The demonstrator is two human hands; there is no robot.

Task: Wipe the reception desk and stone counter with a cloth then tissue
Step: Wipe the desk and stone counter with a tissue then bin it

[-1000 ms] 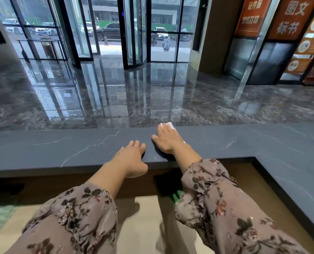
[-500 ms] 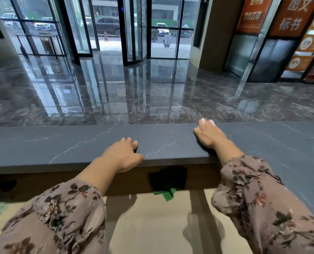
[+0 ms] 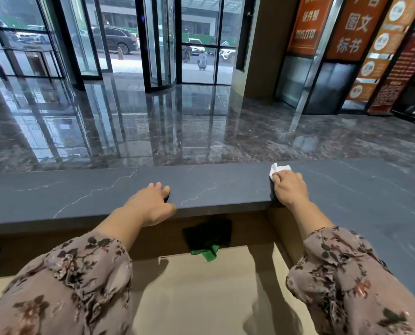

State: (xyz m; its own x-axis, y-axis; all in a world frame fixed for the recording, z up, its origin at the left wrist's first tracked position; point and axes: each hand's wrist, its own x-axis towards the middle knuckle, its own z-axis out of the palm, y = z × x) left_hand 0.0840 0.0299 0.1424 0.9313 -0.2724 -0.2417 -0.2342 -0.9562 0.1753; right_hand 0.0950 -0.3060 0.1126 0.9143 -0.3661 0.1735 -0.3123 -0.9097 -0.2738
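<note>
Right hand: the right hand [image 3: 290,188] is curling its fingers over a white tissue [image 3: 278,169] and pressing it onto the stone counter [image 3: 80,192], right of centre frame. A wad is poking out past the knuckles toward the far edge.
Why this grip: we are reading the curled-over hold as stopping the thin tissue from slipping loose while the palm is bearing down.
Left hand: the left hand [image 3: 151,204] is resting on the counter's near edge, centre frame. Its fingers are lying loose on top with the thumb at the lip, holding nothing. We are taking it as a brace for the forward lean.
Cloth: the green cloth [image 3: 207,253] is lying on the lower reception desk [image 3: 201,298] under the overhang, lower centre, half in shadow and well apart from both hands. We are judging it parked, cloth pass done.
Stage: we are judging the tissue pass on the counter as underway. We are not able to tell which stretches are already wiped.
</note>
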